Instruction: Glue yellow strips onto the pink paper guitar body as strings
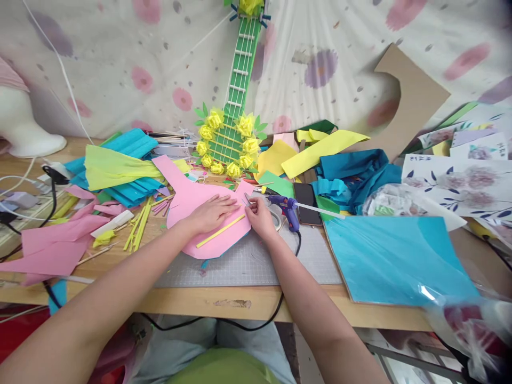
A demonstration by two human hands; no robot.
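A pink paper cutout (200, 193) with a rounded body and a narrow neck lies on the grey cutting mat (312, 256). Pressed flat on it, fingers stretched out, is my left hand (214, 212). My right hand (260, 216) is closed in a pinch at the cutout's right edge, around a thin dark-tipped item too small to make out. Below my left hand a yellow paper strip (220, 231) lies slantwise on the pink surface. A roll of tape (277, 218) sits partly hidden behind my right hand, beside a purple hot glue gun (288, 212).
Behind stands a green paper guitar (236, 104) ringed with yellow flowers. Pink scraps (60, 242) and yellow strips (140, 226) lie left. A phone (307, 202), blue crepe paper (356, 170) and a blue board (396, 256) lie right. A black cord (276, 314) hangs over the front edge.
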